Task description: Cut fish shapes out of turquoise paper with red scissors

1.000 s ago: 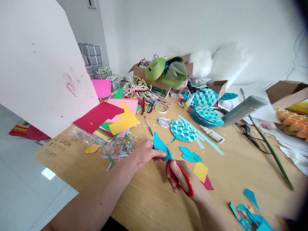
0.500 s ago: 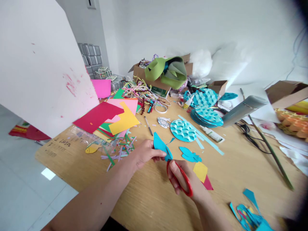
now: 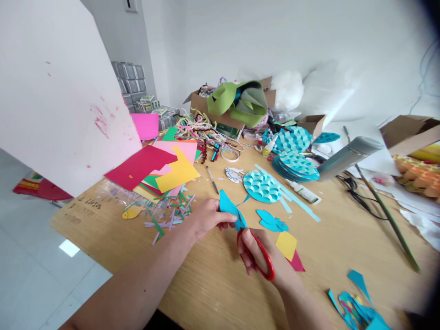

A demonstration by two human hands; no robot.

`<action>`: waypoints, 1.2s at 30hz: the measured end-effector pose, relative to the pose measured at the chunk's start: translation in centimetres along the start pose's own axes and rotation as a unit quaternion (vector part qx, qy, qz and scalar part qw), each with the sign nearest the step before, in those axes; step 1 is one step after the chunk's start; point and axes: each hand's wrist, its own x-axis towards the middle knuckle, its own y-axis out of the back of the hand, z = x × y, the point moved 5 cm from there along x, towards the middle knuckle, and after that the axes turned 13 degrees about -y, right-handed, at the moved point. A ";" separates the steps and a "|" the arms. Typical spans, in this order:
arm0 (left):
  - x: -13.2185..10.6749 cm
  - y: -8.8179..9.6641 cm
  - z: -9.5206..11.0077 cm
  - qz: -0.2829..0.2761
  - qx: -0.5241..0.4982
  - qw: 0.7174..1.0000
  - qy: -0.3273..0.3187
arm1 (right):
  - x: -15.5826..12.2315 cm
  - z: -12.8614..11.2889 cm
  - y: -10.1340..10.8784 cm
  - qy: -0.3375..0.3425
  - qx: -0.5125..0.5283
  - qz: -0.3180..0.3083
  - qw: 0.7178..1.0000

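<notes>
Between thumb and fingers, my left hand (image 3: 210, 218) pinches a piece of blue paper (image 3: 229, 207) above the table. My right hand (image 3: 257, 250) grips red-handled scissors (image 3: 266, 261), whose blades meet the paper's near end and are mostly hidden by it. Just right of the paper lie blue leaf-like cutouts (image 3: 272, 221). Beyond them is a round blue disc with a wavy paper pattern (image 3: 261, 186). A yellow paper piece (image 3: 286, 245) and a dark pink one (image 3: 297, 261) rest beside my right hand.
Coloured paper sheets (image 3: 144, 166) and thin paper strips (image 3: 172, 215) cover the left side. A pen (image 3: 212, 179) and a fish drawing (image 3: 234, 174) lie ahead. Farther right stand stacked blue discs (image 3: 295, 166), a grey cylinder (image 3: 349, 158) and a glue bottle (image 3: 304, 191). Blue scraps (image 3: 359, 309) lie at lower right.
The scissor handles have shifted very slightly left. A thin sliver at the paper's edge has swung a little lower. My left hand stays nearly still.
</notes>
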 end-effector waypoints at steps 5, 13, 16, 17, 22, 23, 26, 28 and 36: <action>0.0 -0.1 -0.1 -0.001 -0.002 1.000 0.002 | -0.3 -0.4 0.1 -0.007 -0.005 -0.002 1.000; 0.1 0.0 -0.2 -0.001 0.002 1.000 0.003 | -0.3 -0.4 0.2 -0.007 -0.025 0.005 1.000; 0.1 0.1 -0.1 0.000 0.003 1.000 0.002 | -0.2 -0.2 0.2 -0.018 -0.028 0.004 0.999; 0.1 0.1 -0.1 0.001 0.003 1.000 0.001 | -0.2 -0.1 0.2 -0.021 -0.028 0.003 0.999; 0.0 0.0 0.0 0.004 -0.003 1.000 0.002 | -0.2 0.0 0.2 -0.020 -0.028 0.001 0.999; 0.0 0.0 -0.1 0.008 -0.005 1.000 0.004 | -0.2 0.1 0.2 -0.021 -0.026 0.001 0.999; 0.0 0.2 -0.1 0.027 -0.011 1.000 0.008 | -0.1 0.1 0.2 -0.024 -0.015 0.004 1.000; 0.0 0.3 -0.1 0.038 -0.010 0.999 0.005 | -0.1 0.1 0.3 -0.026 -0.009 0.006 1.000; -0.1 0.2 0.2 0.023 0.018 1.000 -0.003 | -0.1 0.1 0.2 -0.019 -0.009 -0.008 1.000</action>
